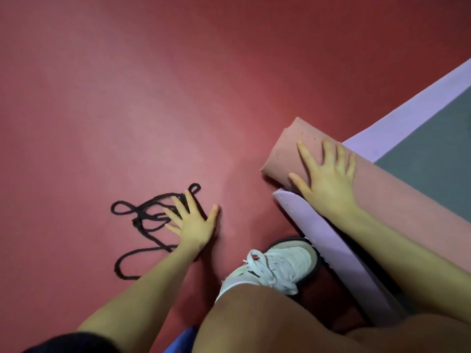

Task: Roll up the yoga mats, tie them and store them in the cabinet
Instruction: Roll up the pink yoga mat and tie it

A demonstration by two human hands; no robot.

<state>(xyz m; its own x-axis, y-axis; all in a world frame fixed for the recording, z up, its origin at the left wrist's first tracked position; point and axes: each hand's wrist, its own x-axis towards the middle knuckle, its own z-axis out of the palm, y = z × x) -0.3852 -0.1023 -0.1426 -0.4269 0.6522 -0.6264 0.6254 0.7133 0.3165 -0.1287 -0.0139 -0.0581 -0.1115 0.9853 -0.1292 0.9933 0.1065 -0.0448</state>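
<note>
A rolled pink yoga mat [285,154] lies on the red floor at the right. My right hand [326,179] presses flat on top of its near end, fingers spread. A lilac mat edge [318,235] sticks out beneath the roll on my side. A tangled black cord [142,220] lies on the floor at the left. My left hand [193,220] rests flat on the cord's right part, fingers straight and spread.
My white laced shoe [280,263] stands against the lilac mat edge, my knee below it. Beyond the roll, a flat lilac mat [413,115] with a grey mat [438,154] on it runs off to the right. Red floor [127,98] fills the left and top.
</note>
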